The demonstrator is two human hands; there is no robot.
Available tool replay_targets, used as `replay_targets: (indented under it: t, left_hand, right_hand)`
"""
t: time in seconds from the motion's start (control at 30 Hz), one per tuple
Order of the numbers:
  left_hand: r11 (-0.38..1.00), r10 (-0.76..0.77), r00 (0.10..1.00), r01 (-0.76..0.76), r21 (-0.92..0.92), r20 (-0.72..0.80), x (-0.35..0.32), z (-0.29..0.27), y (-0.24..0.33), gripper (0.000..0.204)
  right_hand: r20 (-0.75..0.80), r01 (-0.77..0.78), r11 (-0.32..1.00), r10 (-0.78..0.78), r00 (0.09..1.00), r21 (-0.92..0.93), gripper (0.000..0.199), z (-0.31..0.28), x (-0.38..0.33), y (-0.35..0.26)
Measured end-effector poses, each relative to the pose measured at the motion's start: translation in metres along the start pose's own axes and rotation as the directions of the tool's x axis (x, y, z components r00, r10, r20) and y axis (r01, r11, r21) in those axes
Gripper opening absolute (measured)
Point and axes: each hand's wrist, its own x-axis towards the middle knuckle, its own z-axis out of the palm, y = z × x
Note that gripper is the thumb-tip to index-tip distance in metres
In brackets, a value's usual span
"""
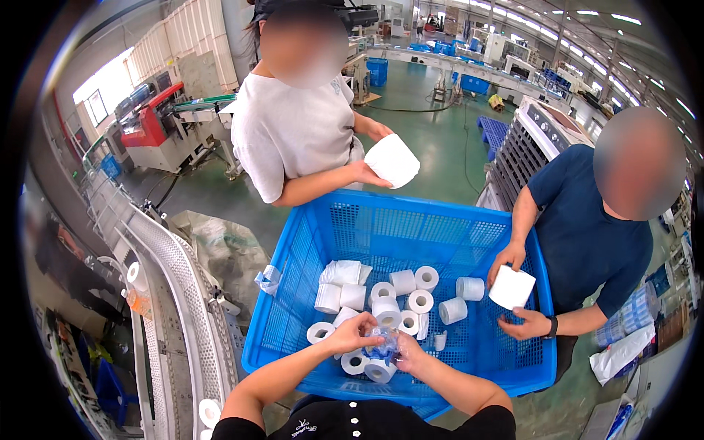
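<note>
Over the near part of a large blue plastic crate point(433, 209), my left hand point(353, 334) and my right hand point(411, 353) are closed on a crumpled clear plastic wrapper point(383, 343) with blue print. The left fingers pinch it from one side, and the right hand grips it from the other. Whether a roll sits inside the wrapper I cannot tell. Just beyond my fingers lies a white toilet roll point(386, 312), and another toilet roll point(379, 371) is below the wrapper. Several more loose rolls lie in the crate, some on end, some on their sides.
Across the crate, a person in a white shirt point(290, 121) holds a large white roll point(393, 161). At the right, a person in a dark blue shirt point(598, 235) holds a white roll point(512, 287) over the crate. A curved conveyor point(172, 293) runs along the left.
</note>
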Motion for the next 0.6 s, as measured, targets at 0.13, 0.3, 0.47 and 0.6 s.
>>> replay_targets:
  t: [0.13, 0.3, 0.47, 0.6]
  left_hand:
    - [0.977, 0.108, 0.988, -0.086, 0.195, -0.107, -0.001, 0.000, -0.005, 0.043]
    - [0.970, 0.158, 0.977, -0.127, 0.206, -0.141, 0.000, 0.001, -0.004, 0.038]
    - [0.936, 0.146, 0.954, -0.047, 0.350, -0.262, 0.010, -0.008, -0.014, 0.032]
    - [0.912, 0.136, 0.916, 0.034, 0.410, -0.379, 0.014, -0.024, -0.032, 0.031]
  right_hand:
    - [0.080, -0.057, 0.992, 0.048, 0.996, 0.114, 0.018, -0.002, 0.008, 0.007]
    - [-0.047, -0.020, 0.999, 0.022, 0.999, 0.038, 0.019, 0.005, 0.001, 0.001]
    - [0.012, 0.023, 0.992, -0.024, 1.000, 0.122, 0.033, 0.003, 0.004, 0.001]
    - [0.104, 0.192, 0.957, -0.172, 0.979, -0.218, 0.040, 0.008, -0.007, -0.005]
